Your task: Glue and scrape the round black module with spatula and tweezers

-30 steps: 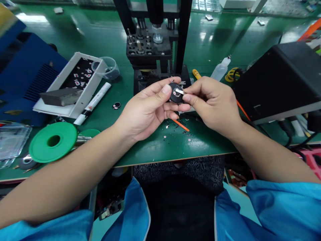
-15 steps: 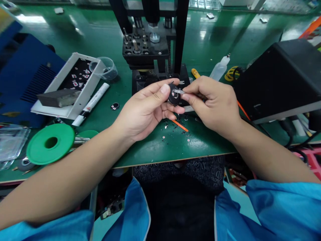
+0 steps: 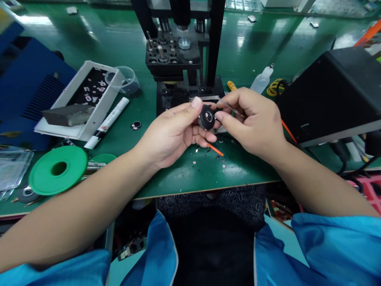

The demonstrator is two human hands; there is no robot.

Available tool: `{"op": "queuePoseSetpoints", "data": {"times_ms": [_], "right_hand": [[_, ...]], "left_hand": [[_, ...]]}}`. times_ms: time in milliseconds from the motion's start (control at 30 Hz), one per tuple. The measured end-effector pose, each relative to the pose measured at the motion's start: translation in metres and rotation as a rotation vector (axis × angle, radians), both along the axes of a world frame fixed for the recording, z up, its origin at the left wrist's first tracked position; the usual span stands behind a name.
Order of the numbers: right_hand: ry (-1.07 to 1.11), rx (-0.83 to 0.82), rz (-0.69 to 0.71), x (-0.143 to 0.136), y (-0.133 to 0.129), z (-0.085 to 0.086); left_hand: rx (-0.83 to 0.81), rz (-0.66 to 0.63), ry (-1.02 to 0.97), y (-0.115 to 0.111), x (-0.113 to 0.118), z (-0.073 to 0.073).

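Between the thumb and fingers of my left hand (image 3: 175,131) is a small round black part (image 3: 206,117), its face turned toward my right. Small holes or spots and a tiny white-and-red dot show at its centre. My right hand (image 3: 253,121) pinches a thin grey tool (image 3: 228,105) whose exact kind I cannot make out. The right fingertips are close beside the part's right edge; whether they touch it is unclear. Below the hands, an orange stick (image 3: 216,149) lies on the green table (image 3: 178,178) among black scraps and tiny dots.
A black press (image 3: 174,63) stands just behind my hands. At left are a white box (image 3: 89,127) with small parts, a clear cup (image 3: 127,81), a marker (image 3: 110,119), a disc (image 3: 136,125) and a green spool (image 3: 44,171). At right are a bottle (image 3: 262,80) and a black box (image 3: 333,91).
The grey tool's tip has come off the centre of the black part and swung up and away. The part has tilted slightly and stays in my left hand.
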State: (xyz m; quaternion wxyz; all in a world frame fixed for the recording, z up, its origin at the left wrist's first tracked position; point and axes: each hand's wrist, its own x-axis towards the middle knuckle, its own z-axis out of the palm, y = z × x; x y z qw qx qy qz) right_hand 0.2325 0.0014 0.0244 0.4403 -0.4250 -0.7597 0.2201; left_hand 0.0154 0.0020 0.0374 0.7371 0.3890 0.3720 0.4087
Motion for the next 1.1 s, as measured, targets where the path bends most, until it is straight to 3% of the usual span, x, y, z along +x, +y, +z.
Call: {"op": "queuePoseSetpoints", "data": {"times_ms": [300, 500, 767, 1100], "right_hand": [[-0.158, 0.285, 0.068, -0.0002, 0.0043, -0.0015], [-0.268, 0.351, 0.063, 0.0027, 0.0055, -0.0029], [-0.485, 0.302, 0.013, 0.0037, 0.0009, -0.001], [-0.333, 0.092, 0.078, 0.0008, 0.0033, 0.003]], "left_hand": [[-0.012, -0.11, -0.011, 0.0009, -0.0013, -0.0057], [0.0, -0.125, 0.046, -0.0004, 0.0005, -0.0052], [0.052, -0.16, 0.018, 0.0003, -0.0028, -0.0087], [-0.001, -0.143, 0.022, -0.0019, -0.0019, -0.0055]]}}
